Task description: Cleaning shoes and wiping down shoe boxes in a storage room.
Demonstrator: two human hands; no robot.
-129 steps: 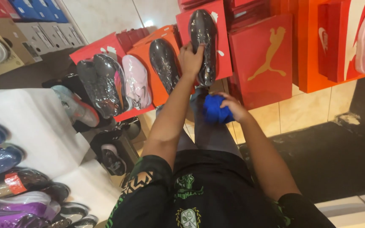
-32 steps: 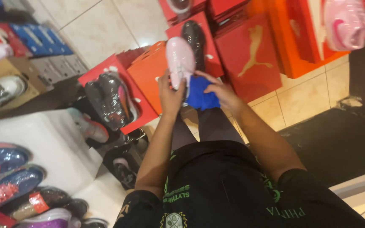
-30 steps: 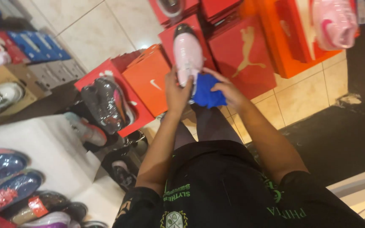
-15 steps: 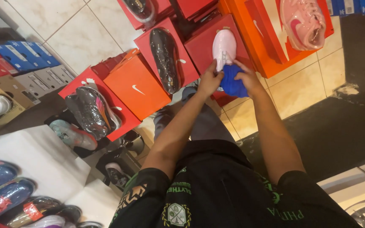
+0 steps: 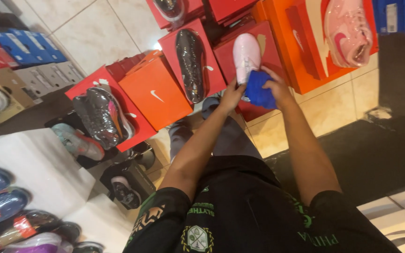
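Pale pink shoe (image 5: 246, 55) resting on a red box (image 5: 263, 37), being wiped with a blue cloth (image 5: 259, 90).

The shoe lies sole-down on the box lid, toe pointing away, its smooth upper looking clean and slightly glossy. The left hand (image 5: 231, 95) grips its heel end to steady it; the right hand (image 5: 277, 89) is clenched around the bunched cloth, pressed against the shoe's near side. This looks like the wiping step, and the next stroke seems to call for a firm hold on the heel so the shoe stays put. A dark wrapped shoe (image 5: 191, 63) sits on the neighbouring red box, an orange box (image 5: 155, 93) beside that.
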